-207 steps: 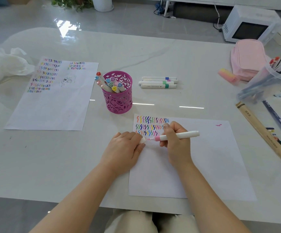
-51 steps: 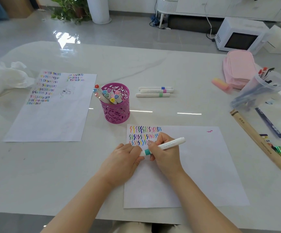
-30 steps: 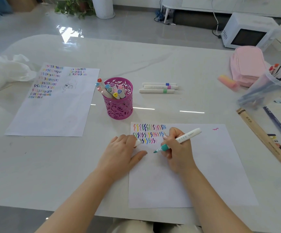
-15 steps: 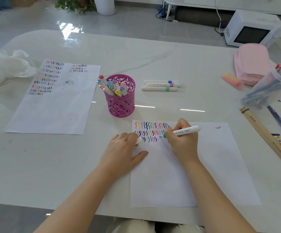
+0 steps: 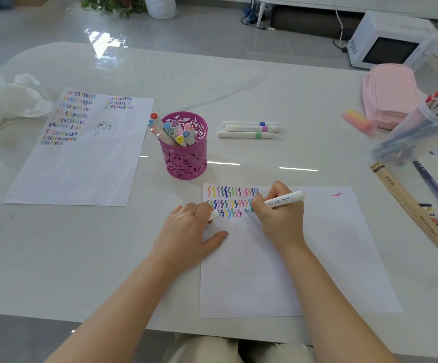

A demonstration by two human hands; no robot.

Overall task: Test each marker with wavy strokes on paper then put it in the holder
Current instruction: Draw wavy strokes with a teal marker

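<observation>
The marker [image 5: 286, 200] looks light, stiff and slick; right grip [image 5: 278, 217] pinches its lower barrel, left grip [image 5: 189, 231] pinches the cap [image 5: 214, 215]

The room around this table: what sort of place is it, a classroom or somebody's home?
Most likely a home, perhaps a living or dining room: a glossy marble-look table, a white microwave standing on the shiny floor beyond it, and a leafy plant.

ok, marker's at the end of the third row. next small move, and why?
Probably draw one short wavy stroke there. The right hand pinches the uncapped marker with its tip at the paper just past the row's last squiggle, and the left hand holds the cap while steadying it.
</observation>
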